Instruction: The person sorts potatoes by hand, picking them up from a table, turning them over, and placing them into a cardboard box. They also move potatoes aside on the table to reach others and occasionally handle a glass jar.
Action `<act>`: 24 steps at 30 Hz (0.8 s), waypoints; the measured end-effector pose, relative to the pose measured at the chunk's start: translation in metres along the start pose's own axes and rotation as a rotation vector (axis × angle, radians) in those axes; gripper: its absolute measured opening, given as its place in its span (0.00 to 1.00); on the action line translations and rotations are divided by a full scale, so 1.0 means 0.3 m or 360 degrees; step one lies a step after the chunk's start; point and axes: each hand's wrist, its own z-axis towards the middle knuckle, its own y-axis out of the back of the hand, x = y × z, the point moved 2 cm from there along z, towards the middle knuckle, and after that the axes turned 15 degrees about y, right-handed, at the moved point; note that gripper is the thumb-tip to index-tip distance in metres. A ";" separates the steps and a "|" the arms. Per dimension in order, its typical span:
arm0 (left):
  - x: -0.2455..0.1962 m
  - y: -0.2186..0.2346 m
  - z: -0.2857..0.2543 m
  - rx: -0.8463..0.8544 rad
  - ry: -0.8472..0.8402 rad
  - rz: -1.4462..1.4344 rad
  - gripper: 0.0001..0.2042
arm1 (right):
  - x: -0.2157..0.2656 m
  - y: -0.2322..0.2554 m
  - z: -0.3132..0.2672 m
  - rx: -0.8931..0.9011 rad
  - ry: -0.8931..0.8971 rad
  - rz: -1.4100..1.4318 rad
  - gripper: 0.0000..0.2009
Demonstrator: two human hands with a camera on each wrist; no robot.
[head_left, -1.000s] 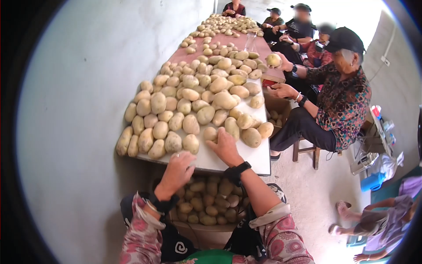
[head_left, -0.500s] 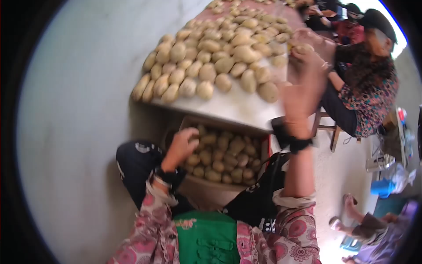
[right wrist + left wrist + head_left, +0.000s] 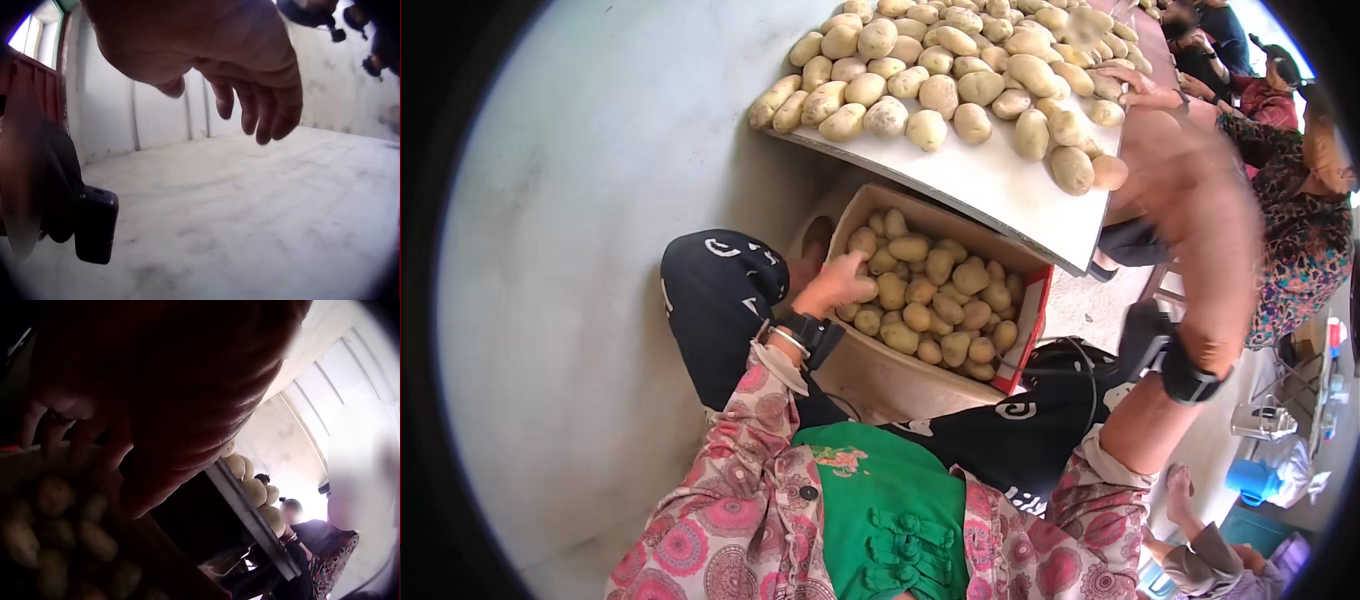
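Observation:
My left hand [image 3: 837, 283] is at the left side of a cardboard box [image 3: 880, 365], its fingers over the rim beside the potatoes [image 3: 940, 290] inside. In the left wrist view that hand's fingers [image 3: 119, 447] are spread loosely above dim potatoes, with nothing in them. Raised and blurred in the head view, my right hand [image 3: 1200, 200] is off the right edge of the white table [image 3: 990, 180]. The right wrist view shows its fingers hanging relaxed and holding nothing. Loose potatoes [image 3: 940, 95] cover the far part of the tabletop.
The box stands between my knees, partly under the table's near edge. A seated person in a flowered shirt [image 3: 1305, 240] is on the right, with others behind. A blue jug [image 3: 1252, 480] and a steel container [image 3: 1262, 420] are at the lower right.
Both hands have left the near edge of the tabletop. The left has gone down to the box; the right has swung up and right. My view has tilted down towards the box.

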 end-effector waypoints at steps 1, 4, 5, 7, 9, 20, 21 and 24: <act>0.014 -0.052 0.032 -0.0018 -0.0069 0.0043 0.33 | 0.149 -0.170 0.051 0.0979 -0.0268 0.0510 0.18; -0.044 -0.162 0.055 0.0095 -0.0147 0.0106 0.32 | 0.015 -0.273 -0.057 0.1345 -0.0735 0.1032 0.21; -0.084 -0.169 0.061 0.0211 -0.0178 0.0158 0.32 | -0.037 -0.286 -0.084 0.1259 -0.0681 0.0970 0.21; -0.109 -0.252 0.112 0.0104 -0.0244 0.0291 0.33 | -0.162 -0.298 -0.132 0.1064 -0.0587 0.0681 0.19; -0.147 -0.330 0.153 -0.0168 -0.0388 0.0241 0.31 | -0.183 -0.323 -0.166 0.0890 -0.0380 0.0252 0.19; -0.237 -0.553 0.451 -0.0220 -0.0243 0.0680 0.11 | -0.143 -0.429 -0.243 0.1393 0.0041 0.0217 0.18; -0.229 -0.566 0.462 -0.0220 -0.0234 0.0676 0.11 | -0.142 -0.424 -0.235 0.1365 0.0048 0.0202 0.19; -0.235 -0.563 0.448 -0.0354 -0.0215 0.0718 0.09 | -0.134 -0.425 -0.226 0.1373 0.0026 0.0174 0.19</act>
